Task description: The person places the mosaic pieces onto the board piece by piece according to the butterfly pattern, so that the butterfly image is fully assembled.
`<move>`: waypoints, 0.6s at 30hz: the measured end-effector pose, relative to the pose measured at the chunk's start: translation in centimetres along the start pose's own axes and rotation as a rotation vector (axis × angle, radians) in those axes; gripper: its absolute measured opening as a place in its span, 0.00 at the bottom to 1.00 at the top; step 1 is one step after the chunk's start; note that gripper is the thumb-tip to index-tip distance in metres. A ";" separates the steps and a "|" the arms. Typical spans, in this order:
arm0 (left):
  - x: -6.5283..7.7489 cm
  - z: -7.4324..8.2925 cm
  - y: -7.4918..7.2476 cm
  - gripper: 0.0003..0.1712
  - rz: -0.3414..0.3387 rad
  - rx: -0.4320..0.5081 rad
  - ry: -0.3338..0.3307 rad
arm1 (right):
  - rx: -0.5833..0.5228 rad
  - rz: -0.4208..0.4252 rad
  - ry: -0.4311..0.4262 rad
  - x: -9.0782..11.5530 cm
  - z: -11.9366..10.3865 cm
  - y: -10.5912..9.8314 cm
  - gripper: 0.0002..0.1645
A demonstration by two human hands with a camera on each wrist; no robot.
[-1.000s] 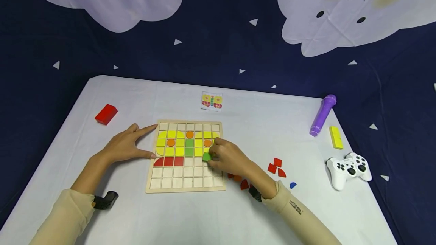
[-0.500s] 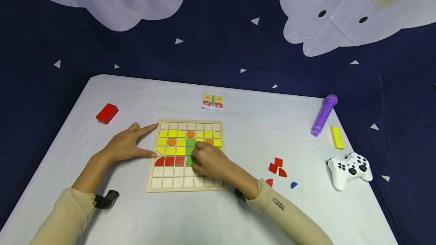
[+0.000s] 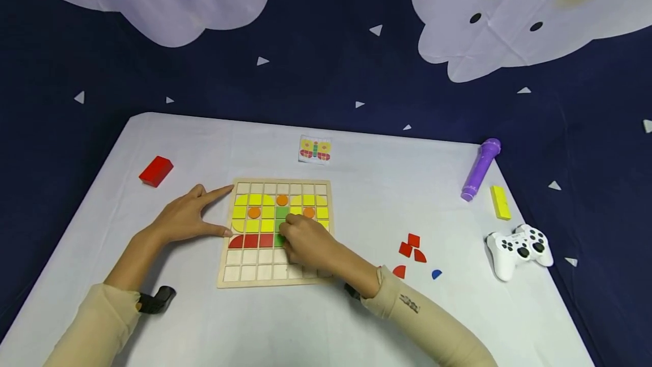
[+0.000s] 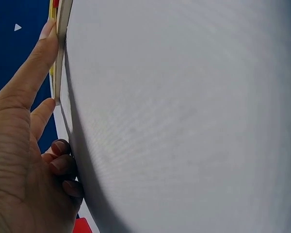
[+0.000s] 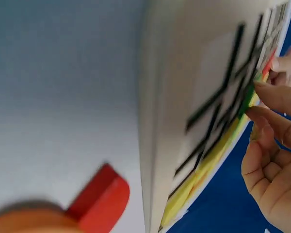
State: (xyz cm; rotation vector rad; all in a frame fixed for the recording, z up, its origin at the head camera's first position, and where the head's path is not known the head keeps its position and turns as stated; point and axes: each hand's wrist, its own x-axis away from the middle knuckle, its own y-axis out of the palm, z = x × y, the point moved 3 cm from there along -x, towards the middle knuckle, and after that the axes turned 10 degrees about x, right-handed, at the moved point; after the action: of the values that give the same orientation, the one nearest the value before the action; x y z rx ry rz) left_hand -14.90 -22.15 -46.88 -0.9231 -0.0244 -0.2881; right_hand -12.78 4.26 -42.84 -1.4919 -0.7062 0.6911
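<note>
A wooden grid board (image 3: 254,285) lies on the white table, with yellow, orange, green and red tiles set in its cells. My left hand (image 3: 184,217) rests at its left edge, thumb and index finger stretched apart against the frame. In the left wrist view the other fingers of that hand curl over the cloth. Over the board's middle, my right hand (image 3: 309,247) pinches a green square tile (image 3: 278,240) in the cell right of the row of red tiles (image 3: 251,241). The right wrist view shows thumb and fingertips (image 5: 260,85) at the green column.
Behind the board lies a small butterfly picture card (image 3: 314,149). Loose red tiles (image 3: 414,240) and a blue half-round tile (image 3: 436,274) lie to the right. Farther right are a purple microphone (image 3: 481,170), a yellow block (image 3: 501,203) and a white game controller (image 3: 519,251). A red block (image 3: 156,171) sits far left.
My right hand has carried the green square tile left from the board's right side to the cell beside the red row. My left hand has stayed at the board's edge.
</note>
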 end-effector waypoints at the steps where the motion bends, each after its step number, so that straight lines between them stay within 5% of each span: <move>1: 0.0 0.0 0.1 0.63 0.001 0.003 -0.001 | -0.007 -0.013 0.007 0.1 0.1 -0.1 0.03; 8: 0.2 -0.1 0.0 0.63 0.007 -0.006 -0.008 | -0.098 0.036 0.077 2.4 2.4 -1.8 0.15; 18: 0.1 -0.1 0.0 0.63 0.004 -0.004 -0.008 | -0.101 0.043 0.203 8.0 6.3 -1.6 0.13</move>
State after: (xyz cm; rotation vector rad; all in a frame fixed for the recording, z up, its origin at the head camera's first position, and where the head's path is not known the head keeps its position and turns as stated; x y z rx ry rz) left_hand -14.78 -22.30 -46.91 -0.9283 -0.0296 -0.2806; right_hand -12.66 14.47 -41.49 -1.6477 -0.5619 0.5336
